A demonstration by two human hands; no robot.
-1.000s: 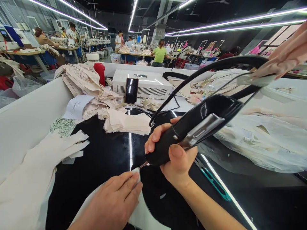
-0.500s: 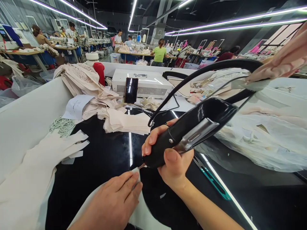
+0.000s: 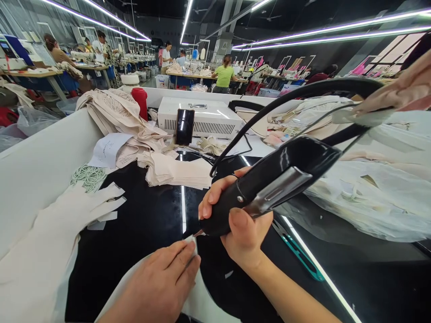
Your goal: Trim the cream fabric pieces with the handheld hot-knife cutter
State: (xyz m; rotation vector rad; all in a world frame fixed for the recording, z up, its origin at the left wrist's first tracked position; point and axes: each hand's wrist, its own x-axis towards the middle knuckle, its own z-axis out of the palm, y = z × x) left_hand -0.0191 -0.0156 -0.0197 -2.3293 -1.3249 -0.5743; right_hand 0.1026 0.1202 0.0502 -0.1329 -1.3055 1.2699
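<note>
My right hand [image 3: 247,235] is wrapped around a black corded hand tool [image 3: 266,188] with a metal lever along its side. The tool is tilted, its rear end up to the right. Its thin tip meets the end of a white fabric piece [image 3: 205,291] on the black tabletop. My left hand [image 3: 161,280] lies on that piece with fingers stretched out close together, fingertips just beside the tip. The left thumb is hidden. A thick black cable [image 3: 240,128] loops from a pale wrapped bundle at the upper right.
Teal-handled scissors [image 3: 299,253] lie right of my right forearm. Ahead are stacked beige fabric strips [image 3: 182,172], a white vented box [image 3: 198,114] and a phone [image 3: 185,126]. White fabric [image 3: 50,242] and green cord [image 3: 88,177] lie left, plastic bags [image 3: 367,197] right. People work at tables beyond.
The rear of the tool and its cable have shifted slightly to the right, along with the pale bundle. Both hands stay almost where they were, the tip still at the fabric's end.
</note>
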